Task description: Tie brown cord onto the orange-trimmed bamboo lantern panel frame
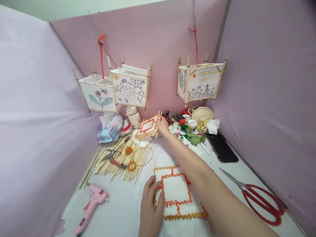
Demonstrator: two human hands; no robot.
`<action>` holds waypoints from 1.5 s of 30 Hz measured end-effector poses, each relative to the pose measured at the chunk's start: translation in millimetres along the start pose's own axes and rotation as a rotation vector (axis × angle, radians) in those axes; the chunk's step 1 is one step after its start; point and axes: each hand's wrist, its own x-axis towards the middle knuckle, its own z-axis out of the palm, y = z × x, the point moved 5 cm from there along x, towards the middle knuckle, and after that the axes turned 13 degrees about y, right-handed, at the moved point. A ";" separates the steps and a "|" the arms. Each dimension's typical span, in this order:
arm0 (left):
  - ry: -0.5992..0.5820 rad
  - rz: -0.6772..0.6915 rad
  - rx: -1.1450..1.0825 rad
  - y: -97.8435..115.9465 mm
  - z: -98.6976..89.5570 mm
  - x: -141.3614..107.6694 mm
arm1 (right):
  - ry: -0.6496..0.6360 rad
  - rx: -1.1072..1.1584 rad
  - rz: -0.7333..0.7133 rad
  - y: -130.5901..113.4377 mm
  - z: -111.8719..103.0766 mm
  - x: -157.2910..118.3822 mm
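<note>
My left hand [151, 204] rests with its fingers apart on the left side of a white panel [176, 189], which lies flat near the front and is trimmed with wavy orange and red cord. Stretched forward, my right hand [163, 125] is closed on the right edge of a second decorated panel piece [148, 127] with sticks at its corners. That piece is tilted, beside a white bottle [133, 117]. My right forearm hides part of the near panel's right side.
Bamboo sticks [101, 168] with pliers [115, 161] and orange cord [131, 165] lie left. A pink glue gun [92, 204] is front left; red scissors [261, 200] and a phone [223, 148] are right. Paper lanterns [130, 86] hang above.
</note>
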 end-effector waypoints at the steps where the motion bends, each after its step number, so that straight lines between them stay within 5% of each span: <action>1: 0.000 -0.001 0.001 0.3 -0.1 -0.1 | 0.009 -0.011 0.024 6.9 -3.3 0.8; 9: -0.008 -0.019 -0.011 -0.3 -0.8 1.8 | -0.041 -0.202 -0.046 55.1 -36.0 28.6; 16: 0.003 0.013 0.002 -0.8 -0.3 2.0 | -0.167 -0.284 -0.120 56.6 -17.2 57.7; 20: 0.002 -0.005 0.009 0.0 -0.7 1.6 | -0.071 -0.345 -0.076 62.6 -19.3 57.4; 26: -0.034 -0.026 0.005 4.8 -1.3 0.6 | 0.234 -0.392 -0.099 61.0 -68.7 54.0; 29: -0.036 -0.027 0.002 6.5 -1.6 0.3 | 0.278 -0.400 -0.161 56.8 -77.4 49.7; 39: 0.087 0.113 0.008 -10.0 3.5 -2.9 | -0.144 -0.479 -0.215 49.1 -6.0 91.0; 45: 0.074 0.112 0.021 -13.2 6.3 -6.8 | -0.033 -0.500 -0.143 49.4 -4.4 85.4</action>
